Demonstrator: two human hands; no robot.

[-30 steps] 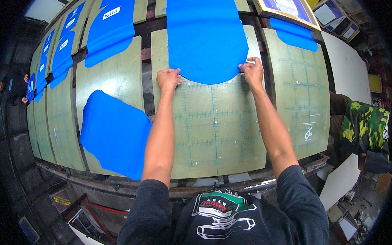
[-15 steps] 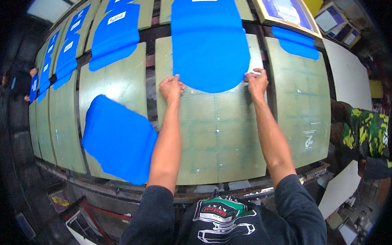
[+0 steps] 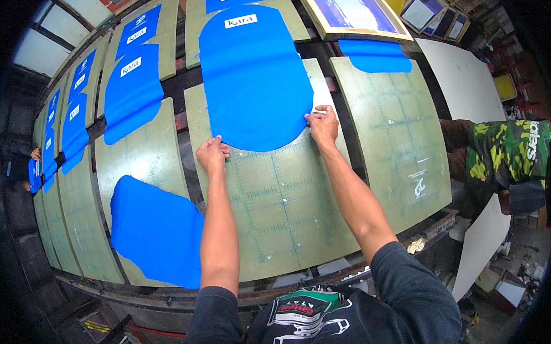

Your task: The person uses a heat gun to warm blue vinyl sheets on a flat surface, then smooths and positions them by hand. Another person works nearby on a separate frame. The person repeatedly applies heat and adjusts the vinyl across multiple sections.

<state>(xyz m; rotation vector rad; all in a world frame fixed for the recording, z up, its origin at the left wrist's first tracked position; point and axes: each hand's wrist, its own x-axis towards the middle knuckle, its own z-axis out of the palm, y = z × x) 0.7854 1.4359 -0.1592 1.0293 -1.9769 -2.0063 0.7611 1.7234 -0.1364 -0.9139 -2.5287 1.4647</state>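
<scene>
A long blue fabric piece (image 3: 254, 92) with a rounded near end and a white printed patch lies across two greenish boards in front of me. At the left of its curved end, my left hand (image 3: 213, 154) is closed, thumb and fingertips pinching the edge. My right hand (image 3: 323, 126) pinches the opposite edge on the right, its fingers also closed. Under both hands is the near greenish board (image 3: 286, 203), marked with fine ruled lines. A loose blue fabric piece (image 3: 155, 231) lies to the left of my left forearm.
Other boards carry printed blue pieces (image 3: 132, 100) to the left. A wooden-framed screen (image 3: 360, 14) rests over another blue piece at the far right. A person in a camouflage shirt (image 3: 507, 150) is at the right; another person's hand (image 3: 36, 154) shows at the far left.
My view has tilted and shifted, so the boards appear turned and lower. Both hands remain at the edges of the fabric's rounded end, which has barely moved on the board.
</scene>
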